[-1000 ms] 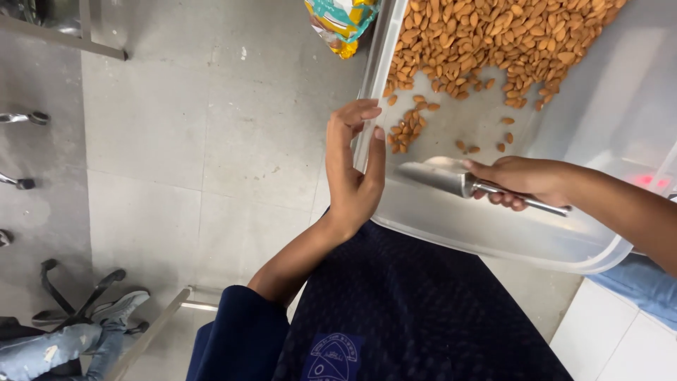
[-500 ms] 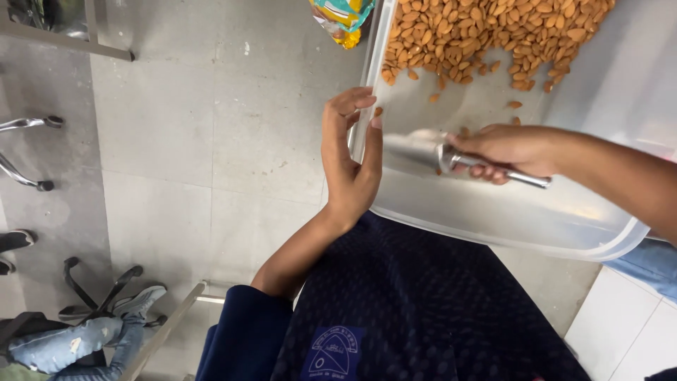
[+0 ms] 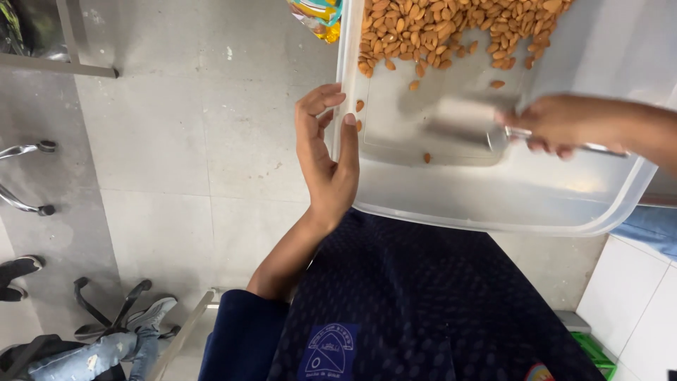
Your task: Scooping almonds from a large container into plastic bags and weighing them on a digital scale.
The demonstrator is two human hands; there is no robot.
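The left hand (image 3: 326,159) stands upright against the left wall of a clear plastic tub (image 3: 508,204), palm facing the tub, thumb pressed on the rim and the other fingers (image 3: 317,99) curled loosely over the edge at the far end; it steadies the tub more than it grips it. The right hand (image 3: 557,125) is inside the tub, blurred, its fingers closed around the thin handle of a metal scoop (image 3: 462,123). The scoop's bowl lies low over the bare floor of the tub and points left, towards the left hand.

A heap of almonds (image 3: 451,28) fills the far part of the tub, running right up to the top edge of the view. A few loose almonds lie apart from the heap on the bare floor: two near the left wall beside the thumb, one just in front of the scoop, one to the right of it.

The tub rests over the person's lap, on a dark blue garment (image 3: 423,303) with a small badge near its lower edge. Beyond the tub's far left corner sits a yellow and green packet (image 3: 317,14), on the pale tiled floor (image 3: 176,141). At the left edge are the legs of office chairs (image 3: 28,176), and in the near left corner another person's shoe and jeans (image 3: 134,331).
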